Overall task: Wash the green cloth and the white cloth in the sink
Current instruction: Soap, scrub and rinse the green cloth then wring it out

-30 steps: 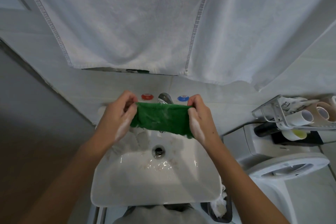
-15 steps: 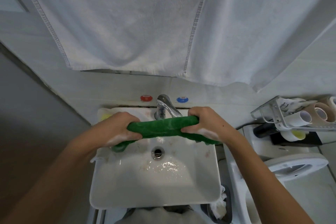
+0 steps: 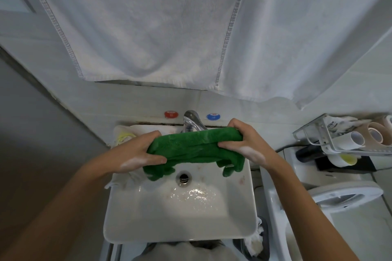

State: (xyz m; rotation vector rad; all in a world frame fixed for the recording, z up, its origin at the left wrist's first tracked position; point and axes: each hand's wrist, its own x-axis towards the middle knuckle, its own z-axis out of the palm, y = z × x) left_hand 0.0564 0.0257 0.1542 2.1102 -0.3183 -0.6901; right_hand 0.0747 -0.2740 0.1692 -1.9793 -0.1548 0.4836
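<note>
Green cloth [image 3: 195, 148] is rolled into a fat bunch, and you hold it up over the back half of the white sink [image 3: 180, 226], just in front of the shiny tap [image 3: 192, 123]. Your left hand [image 3: 137, 152] grips the left end, with the fingers curled over the top and the thumb tucked under. Your right hand [image 3: 246, 144] grips the right end the same way, so the cloth is stretched between them. Both loose ends hang down past your hands toward the bowl. White soap foam sits on the backs of both hands.

A bit of white cloth [image 3: 125, 178] peeks out under your left wrist (it lies on the left edge of the sink). The round drain [image 3: 183, 177] is right below the green cloth, and water shines in the bottom of the bowl.

On the wall behind the tap you can see a red knob [image 3: 171, 114] and a blue knob [image 3: 213, 116]. A big white towel [image 3: 159, 27] hangs above. At your right, a wire rack [image 3: 339, 135] holds rolls of tape.
</note>
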